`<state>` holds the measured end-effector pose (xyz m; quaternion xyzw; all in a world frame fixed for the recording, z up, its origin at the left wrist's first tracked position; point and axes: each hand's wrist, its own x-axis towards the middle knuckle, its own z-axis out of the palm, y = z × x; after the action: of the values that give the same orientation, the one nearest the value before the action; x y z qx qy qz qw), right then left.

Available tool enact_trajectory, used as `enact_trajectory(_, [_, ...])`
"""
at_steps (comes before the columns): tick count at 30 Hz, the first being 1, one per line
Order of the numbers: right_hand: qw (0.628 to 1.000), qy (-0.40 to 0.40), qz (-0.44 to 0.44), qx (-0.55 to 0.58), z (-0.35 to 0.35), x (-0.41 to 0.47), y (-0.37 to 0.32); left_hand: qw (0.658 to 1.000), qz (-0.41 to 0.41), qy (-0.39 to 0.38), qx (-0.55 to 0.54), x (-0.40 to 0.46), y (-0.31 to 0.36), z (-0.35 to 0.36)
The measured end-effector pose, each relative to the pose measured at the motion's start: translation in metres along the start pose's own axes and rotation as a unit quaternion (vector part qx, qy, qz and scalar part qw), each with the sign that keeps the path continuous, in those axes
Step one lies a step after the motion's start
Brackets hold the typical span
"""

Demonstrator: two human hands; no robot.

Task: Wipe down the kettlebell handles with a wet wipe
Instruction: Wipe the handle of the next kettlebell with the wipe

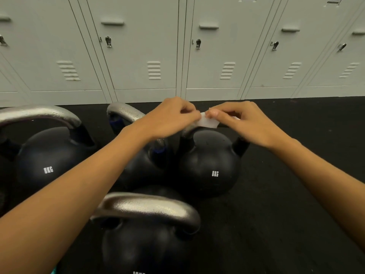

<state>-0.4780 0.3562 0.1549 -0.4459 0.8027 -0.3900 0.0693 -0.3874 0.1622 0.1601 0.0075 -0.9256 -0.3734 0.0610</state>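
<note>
Four kettlebells stand grouped on the dark floor (pixel 296 194) before a row of pale lockers (pixel 142 56). Both hands meet at 12 o'clock of the group, above the right-hand kettlebell (pixel 209 165) marked 8KG. The left hand (pixel 171 117) and the right hand (pixel 239 119) each pinch one end of a small white wet wipe (pixel 207 121), which is stretched between them and lies on or just over the top of that kettlebell's handle (pixel 189 131).

Step in hand, by judgement: the wipe is being spread or refolded in readiness for a pass along this handle, or the pass has just begun. The next move calls for wrapping the wipe round the bar and drawing it from one shoulder to the other, then moving on to the others: the near kettlebell (pixel 142 240) at 6 o'clock, the left kettlebell (pixel 49 161) at 9 o'clock and the middle kettlebell (pixel 138 165).

Hidden or unclear: the hands cover most of the right-hand handle, so actual contact of wipe and metal cannot be confirmed. The left forearm crosses the middle kettlebell, hiding its body and marking. The near kettlebell's marking is cut off by the lower edge. Which handles are already wiped cannot be told for certain, although the middle one shows droplets.
</note>
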Motion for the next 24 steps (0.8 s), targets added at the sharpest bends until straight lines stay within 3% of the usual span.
enact_trajectory(3, [0.998, 0.042, 0.045, 0.013, -0.006, 0.002, 0.008, 0.999, -0.004, 0.052, 0.013, 0.011, 0.004, 0.006])
enact_trajectory(8, [0.995, 0.012, 0.093, -0.034, -0.006, 0.0, 0.03, 0.995, 0.006, -0.016, 0.098, 0.021, 0.009, 0.013])
enact_trajectory(12, [0.994, 0.057, 0.093, -0.02, 0.004, -0.004, 0.035, 0.995, -0.009, -0.018, 0.1, 0.019, 0.007, 0.021])
enact_trajectory(19, [0.994, 0.062, 0.081, -0.029, 0.011, -0.006, 0.041, 0.984, -0.18, -0.014, -0.016, 0.024, 0.008, 0.037])
enact_trajectory(24, [0.992, 0.1, 0.063, -0.05, 0.018, -0.006, 0.045, 0.918, -0.337, 0.05, -0.204, 0.026, 0.006, 0.052])
